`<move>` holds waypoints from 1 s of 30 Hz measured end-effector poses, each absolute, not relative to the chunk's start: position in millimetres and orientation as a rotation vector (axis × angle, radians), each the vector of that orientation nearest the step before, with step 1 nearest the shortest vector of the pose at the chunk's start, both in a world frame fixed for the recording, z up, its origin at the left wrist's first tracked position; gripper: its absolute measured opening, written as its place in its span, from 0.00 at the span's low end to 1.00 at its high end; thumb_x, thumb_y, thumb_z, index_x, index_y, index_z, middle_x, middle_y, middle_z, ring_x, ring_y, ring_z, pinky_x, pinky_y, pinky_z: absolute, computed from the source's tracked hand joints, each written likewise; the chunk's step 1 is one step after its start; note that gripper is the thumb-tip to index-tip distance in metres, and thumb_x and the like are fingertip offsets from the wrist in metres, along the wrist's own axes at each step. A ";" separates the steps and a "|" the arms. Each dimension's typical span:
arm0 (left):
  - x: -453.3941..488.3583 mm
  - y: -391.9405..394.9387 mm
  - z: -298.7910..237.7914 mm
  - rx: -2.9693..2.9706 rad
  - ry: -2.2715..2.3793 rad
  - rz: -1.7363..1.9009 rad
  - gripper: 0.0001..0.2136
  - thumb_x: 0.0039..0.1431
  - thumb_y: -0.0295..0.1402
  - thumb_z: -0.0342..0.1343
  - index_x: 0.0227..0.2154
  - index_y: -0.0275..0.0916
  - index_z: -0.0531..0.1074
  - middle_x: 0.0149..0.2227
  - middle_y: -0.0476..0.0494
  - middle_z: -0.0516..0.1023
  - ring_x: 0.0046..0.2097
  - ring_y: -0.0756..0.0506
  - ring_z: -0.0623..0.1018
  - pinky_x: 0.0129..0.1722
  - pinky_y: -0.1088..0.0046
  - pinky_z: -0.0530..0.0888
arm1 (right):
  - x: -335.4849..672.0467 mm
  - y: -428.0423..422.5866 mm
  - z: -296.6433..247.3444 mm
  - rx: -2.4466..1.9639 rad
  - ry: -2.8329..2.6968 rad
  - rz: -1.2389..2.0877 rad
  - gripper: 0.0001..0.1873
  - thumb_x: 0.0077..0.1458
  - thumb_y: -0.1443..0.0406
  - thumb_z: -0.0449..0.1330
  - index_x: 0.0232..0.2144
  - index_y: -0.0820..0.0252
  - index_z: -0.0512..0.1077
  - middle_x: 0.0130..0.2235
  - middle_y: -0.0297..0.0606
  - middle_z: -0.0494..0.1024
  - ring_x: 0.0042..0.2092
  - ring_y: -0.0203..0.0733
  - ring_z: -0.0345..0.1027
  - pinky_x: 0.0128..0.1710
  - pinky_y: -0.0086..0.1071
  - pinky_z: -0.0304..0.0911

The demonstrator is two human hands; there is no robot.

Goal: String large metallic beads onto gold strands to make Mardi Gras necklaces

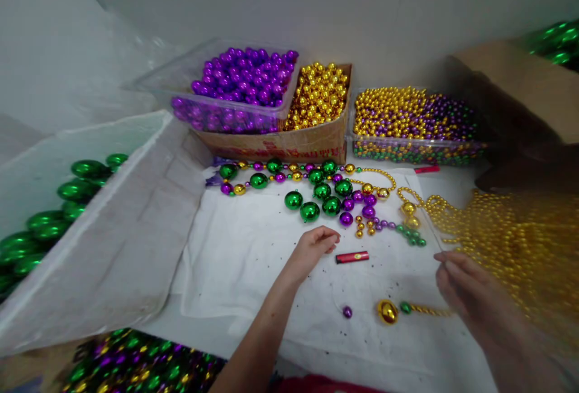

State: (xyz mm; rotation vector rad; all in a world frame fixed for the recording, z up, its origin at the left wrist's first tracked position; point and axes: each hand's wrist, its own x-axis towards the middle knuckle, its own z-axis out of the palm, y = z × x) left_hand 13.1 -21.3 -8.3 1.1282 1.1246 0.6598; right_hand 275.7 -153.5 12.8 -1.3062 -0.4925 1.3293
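Observation:
My left hand [316, 241] is over the white cloth, fingers curled together; whatever they may pinch is too small to see. Close by its fingertips lies a red lighter [353, 257]. My right hand [465, 281] pinches what looks like a thin thread [438, 237] at its fingertips. Below, a purple bead [347, 312] trails a fine thread. A large gold bead [388, 311] and a green bead [405, 307] join a gold bead chain [429, 310] running under my right hand. Loose green balls [310, 211] and purple beads [346, 219] lie beyond my left hand.
A multicolour bead string [280, 177] crosses the back. Behind stand a purple-bead tub [289, 100], a gold-bead carton [271, 147] and a mixed-bead tray [407, 143]. Gold chains [506, 248] pile at right. A white box [136, 230] with green balls stands left.

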 end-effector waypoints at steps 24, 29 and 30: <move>27.2 19.0 4.4 1.378 1.137 0.992 0.22 0.54 0.38 0.58 0.53 0.46 0.67 0.47 0.42 0.71 0.38 0.45 0.75 0.38 0.66 0.72 | 232.5 -158.5 19.8 -1.579 -0.684 1.284 0.23 0.50 0.47 0.59 0.39 0.59 0.69 0.22 0.35 0.73 0.17 0.27 0.45 0.16 0.23 0.35; 26.2 -10.3 8.8 0.535 0.568 0.944 0.18 0.51 0.38 0.62 0.46 0.45 0.70 0.42 0.44 0.74 0.37 0.48 0.76 0.34 0.73 0.71 | 217.1 -153.6 23.1 -1.543 -0.729 1.383 0.25 0.49 0.46 0.58 0.39 0.59 0.69 0.21 0.35 0.73 0.15 0.27 0.44 0.14 0.23 0.34; 28.0 -13.6 7.7 0.469 0.538 0.952 0.17 0.50 0.37 0.64 0.43 0.44 0.71 0.40 0.46 0.75 0.35 0.49 0.75 0.33 0.75 0.70 | 214.2 -152.9 25.1 -1.535 -0.748 1.394 0.24 0.50 0.46 0.58 0.39 0.59 0.68 0.21 0.35 0.74 0.15 0.27 0.44 0.14 0.23 0.34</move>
